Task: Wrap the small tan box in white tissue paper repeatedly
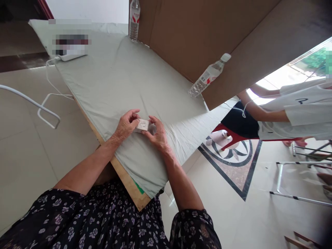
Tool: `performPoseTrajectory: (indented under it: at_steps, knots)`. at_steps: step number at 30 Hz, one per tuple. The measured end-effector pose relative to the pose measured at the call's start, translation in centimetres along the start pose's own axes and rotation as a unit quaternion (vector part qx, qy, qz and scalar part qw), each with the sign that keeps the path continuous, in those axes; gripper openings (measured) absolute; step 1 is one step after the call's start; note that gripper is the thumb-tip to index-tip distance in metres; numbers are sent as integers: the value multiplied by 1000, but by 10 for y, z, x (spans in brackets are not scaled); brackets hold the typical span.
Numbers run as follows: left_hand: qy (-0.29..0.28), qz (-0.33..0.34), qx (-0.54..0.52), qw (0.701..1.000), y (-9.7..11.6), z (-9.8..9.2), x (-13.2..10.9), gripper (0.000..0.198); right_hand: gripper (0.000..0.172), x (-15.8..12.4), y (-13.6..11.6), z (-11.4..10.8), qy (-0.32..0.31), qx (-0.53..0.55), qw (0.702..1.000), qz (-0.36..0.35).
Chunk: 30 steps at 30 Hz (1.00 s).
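Observation:
A small pale box (143, 124) with a shiny, clear-looking surface is between my two hands, just above or on the cloth-covered table. My left hand (125, 126) grips its left side, thumb against the box and fingers curled behind. At its right side is my right hand (158, 135), with the thumb at the near corner and the fingers bent round. Within the curve of the right hand sits a round, greyish, see-through thing (152, 129), perhaps a roll of tape. It is partly hidden by the fingers, so its kind is unclear.
A large cardboard panel (181, 38) stands on the table (111, 79), with a water bottle (134, 20) at its far end and a tilted bottle (209, 76) at its near end. A white power strip (74, 56) lies far left. Another person (293, 107) sits at right.

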State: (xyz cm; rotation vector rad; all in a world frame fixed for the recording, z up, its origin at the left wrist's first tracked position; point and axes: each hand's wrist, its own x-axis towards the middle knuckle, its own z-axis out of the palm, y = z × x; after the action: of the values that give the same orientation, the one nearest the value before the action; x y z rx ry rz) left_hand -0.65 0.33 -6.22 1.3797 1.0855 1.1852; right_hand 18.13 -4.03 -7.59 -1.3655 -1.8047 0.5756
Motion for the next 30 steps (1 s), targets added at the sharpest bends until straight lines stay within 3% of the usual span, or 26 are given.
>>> performPoseTrajectory:
  at_steps: [5, 10, 14, 20, 24, 30]
  knots:
    - [17, 26, 31, 999, 1, 1, -2, 49, 62, -1, 0, 5, 19, -3, 1000, -5]
    - [24, -2, 32, 999, 1, 0, -3, 49, 64, 1, 2, 5, 7, -1, 1000, 22]
    - [31, -11, 31, 999, 0, -1, -2, 50, 64, -3, -3, 1, 24, -16, 1000, -3]
    - [31, 6, 40, 999, 0, -1, -1, 48, 19, -3, -19, -10, 93, -84, 990, -63]
    - [28, 21, 40, 999, 0, 0, -1, 46, 15, 10, -30, -22, 30, -177, 977, -110]
    - [31, 33, 34, 998, -4, 2, 0, 44, 18, 29, -43, -32, -77, -301, 933, -183]
